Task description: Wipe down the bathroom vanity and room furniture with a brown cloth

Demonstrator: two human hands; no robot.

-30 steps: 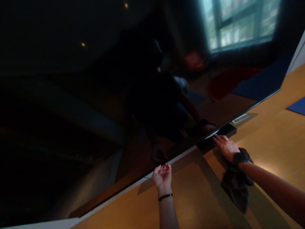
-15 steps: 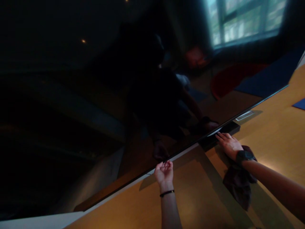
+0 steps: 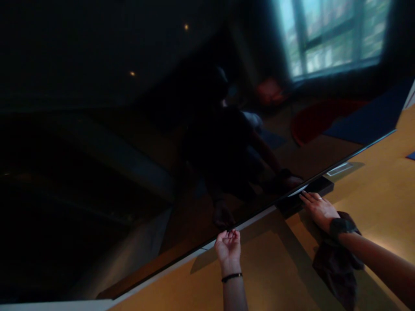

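A large glossy black screen [image 3: 129,151] fills the upper left and mirrors the room. At its bottom edge my left hand [image 3: 228,248] is palm up, its curled fingertips at the rim; what they grip, if anything, is too small to tell. To the right, my right hand [image 3: 319,209] reaches flat, fingers stretched out, fingertips by the dark stand [image 3: 319,185] under the screen. It holds nothing. Beneath my right wrist, which wears a dark watch, lies a crumpled dark cloth [image 3: 337,268].
The screen stands over a wooden surface [image 3: 266,276]. A small outlined rectangle [image 3: 339,169] shows beside the stand, and a blue item [image 3: 411,156] is at the right edge. A window, red shapes and a person's figure appear as reflections.
The whole view has shifted, so the screen's edge and both hands appear slightly lower and farther right. Both hands keep nearly the same places along the edge.
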